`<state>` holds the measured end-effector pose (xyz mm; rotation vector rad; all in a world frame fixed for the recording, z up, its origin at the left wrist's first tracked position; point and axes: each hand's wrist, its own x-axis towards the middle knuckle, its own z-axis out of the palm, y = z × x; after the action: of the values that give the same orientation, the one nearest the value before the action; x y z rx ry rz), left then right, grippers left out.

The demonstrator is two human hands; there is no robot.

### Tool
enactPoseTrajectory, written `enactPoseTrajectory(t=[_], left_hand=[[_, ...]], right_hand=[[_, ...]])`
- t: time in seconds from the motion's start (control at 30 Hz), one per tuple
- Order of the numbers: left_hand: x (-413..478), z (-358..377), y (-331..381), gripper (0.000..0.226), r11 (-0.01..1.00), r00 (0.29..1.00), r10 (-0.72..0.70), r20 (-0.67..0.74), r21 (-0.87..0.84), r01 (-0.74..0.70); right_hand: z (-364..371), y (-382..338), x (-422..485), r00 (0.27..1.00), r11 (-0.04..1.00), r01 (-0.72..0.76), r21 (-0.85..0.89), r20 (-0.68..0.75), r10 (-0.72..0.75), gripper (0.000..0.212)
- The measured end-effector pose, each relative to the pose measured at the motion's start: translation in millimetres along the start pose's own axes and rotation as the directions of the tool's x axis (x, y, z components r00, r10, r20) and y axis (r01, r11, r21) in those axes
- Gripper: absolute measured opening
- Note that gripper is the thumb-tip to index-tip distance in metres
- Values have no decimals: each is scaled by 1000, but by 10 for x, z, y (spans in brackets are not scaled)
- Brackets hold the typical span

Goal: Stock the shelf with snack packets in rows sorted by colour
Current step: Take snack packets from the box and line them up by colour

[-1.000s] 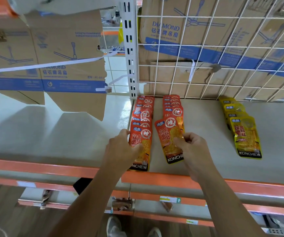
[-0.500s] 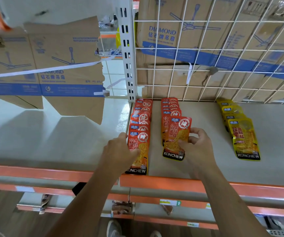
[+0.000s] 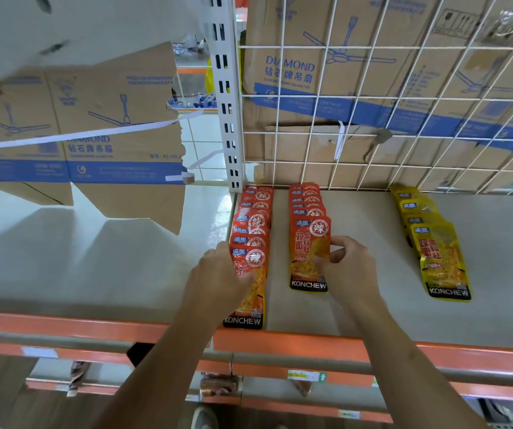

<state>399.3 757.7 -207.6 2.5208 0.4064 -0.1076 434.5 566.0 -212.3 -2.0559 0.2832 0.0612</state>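
Three rows of snack packets lie overlapped on the grey shelf [image 3: 357,305]: two red rows on the left and a yellow row [image 3: 431,236] to the right. My left hand [image 3: 218,277] rests on the front packet of the left red row [image 3: 250,292], thumb on its face, near the shelf's orange front edge. My right hand [image 3: 346,267] pinches the right edge of the front packet of the second red row [image 3: 307,255], which lies flat and straight in line with the packets behind it.
A white wire grid [image 3: 403,119] backs the shelf, with ceiling-fan cartons behind it. A white slotted upright [image 3: 225,97] stands left of the red rows. A torn carton [image 3: 100,144] hangs over the left bay. Lower shelves hold a few items.
My right hand has turned the tilted red packet straight and laid it at the front of the second red row. My left hand has stayed on the left row's front packet.
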Motion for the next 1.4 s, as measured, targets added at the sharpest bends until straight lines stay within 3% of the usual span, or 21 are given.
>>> enactPoseTrajectory(t=[0.4,0.6,0.83,1.1,1.3,1.4], left_hand=[[-1,-43,16,71,999,998,-31,49,-36,33],[-4,-104,26,74,1000,999,-8,42,20,7],[-127,-271,82,63,980,993,99,-61,179,-87],[-350,-785,-13,57,935,938,235,-254,323,-147],[-531,-1287,-477,49,890,880,329,-343,424,-168],[-650,-1579,-743,54,885,894,300,-332,446,-132]], right_hand=[[61,-34,-22,997,979,67,-193,-24,-73,36],[56,-90,-93,999,956,24,-293,-29,-34,49],[31,-237,-272,990,864,110,-491,-27,-141,53],[123,-758,-613,906,715,385,-584,94,-412,57],[404,-1172,-949,889,572,445,-690,261,-377,66],[605,-1444,-1198,878,525,469,-710,309,-366,68]])
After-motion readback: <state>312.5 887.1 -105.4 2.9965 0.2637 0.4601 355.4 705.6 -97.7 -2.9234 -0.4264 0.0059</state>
